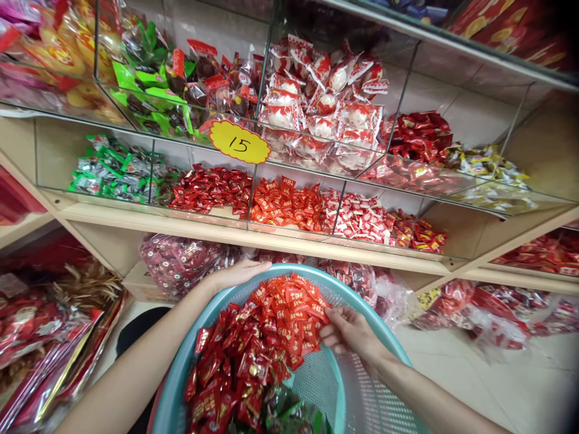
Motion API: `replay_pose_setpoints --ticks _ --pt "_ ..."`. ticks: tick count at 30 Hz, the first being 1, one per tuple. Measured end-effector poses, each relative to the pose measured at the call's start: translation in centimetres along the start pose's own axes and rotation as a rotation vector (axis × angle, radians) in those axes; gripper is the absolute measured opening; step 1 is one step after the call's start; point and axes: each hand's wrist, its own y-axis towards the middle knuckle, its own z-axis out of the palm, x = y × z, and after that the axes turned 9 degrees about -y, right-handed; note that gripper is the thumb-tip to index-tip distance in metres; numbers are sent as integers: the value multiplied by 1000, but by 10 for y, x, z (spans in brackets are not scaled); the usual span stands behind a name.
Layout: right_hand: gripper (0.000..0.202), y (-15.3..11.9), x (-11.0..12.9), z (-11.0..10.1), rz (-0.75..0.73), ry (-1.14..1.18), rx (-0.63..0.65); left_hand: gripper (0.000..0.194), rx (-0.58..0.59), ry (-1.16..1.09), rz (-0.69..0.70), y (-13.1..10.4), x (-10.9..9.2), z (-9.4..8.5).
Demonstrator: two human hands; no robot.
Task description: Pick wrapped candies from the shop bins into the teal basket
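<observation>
A round teal mesh basket (398, 343) holds red wrapped candies (253, 361), a brighter orange-red heap (294, 310) at its far side, and dark green wrapped ones (289, 413) near the bottom edge. My left hand (239, 274) rests on the far left rim, its fingers closed over it. Inside the basket, my right hand (346, 331) has curled fingers against the right edge of the orange-red heap; whether a candy is between the fingertips is hard to make out.
Beyond the basket stands a wooden shelf (181, 228) with clear divided bins of candies and a yellow price tag (239, 142) marked 15. Bagged candies (181, 262) lie under it. Packaged goods (40, 337) are at the left, more bags (479, 310) at the right.
</observation>
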Motion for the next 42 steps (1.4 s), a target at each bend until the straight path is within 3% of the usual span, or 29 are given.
replay_pose_setpoints --ticks 8,12,14,17,21,23,26,29,32,37,42 --pt "37 -12 -6 -5 -13 -98 29 57 -25 -6 49 2 5 0" --pt "40 -13 3 -13 -350 -383 -137 61 -10 -68 11 -2 -1 3" --pt "38 -12 22 -16 -552 -511 -237 61 4 -93 4 -3 -3 5" --pt "31 -5 70 -12 -791 -588 -296 58 8 -112 15 -4 -3 4" --pt "24 26 144 12 -1026 -653 -365 58 24 -120 18 -5 -1 3" --pt "21 50 174 29 -1008 -709 -407 59 30 -111 22 -4 0 3" --pt "21 85 204 55 -776 -744 -315 59 14 -60 39 -2 1 2" --pt "24 106 217 74 -573 -700 -223 57 -1 -25 50 0 4 0" --pt "23 112 221 85 -536 -649 -156 56 12 -31 49 2 7 -1" --pt "19 107 221 81 -537 -525 -85 56 19 -49 51 4 9 -1" --pt "16 83 215 47 -595 -404 -98 57 13 -84 19 4 6 1"
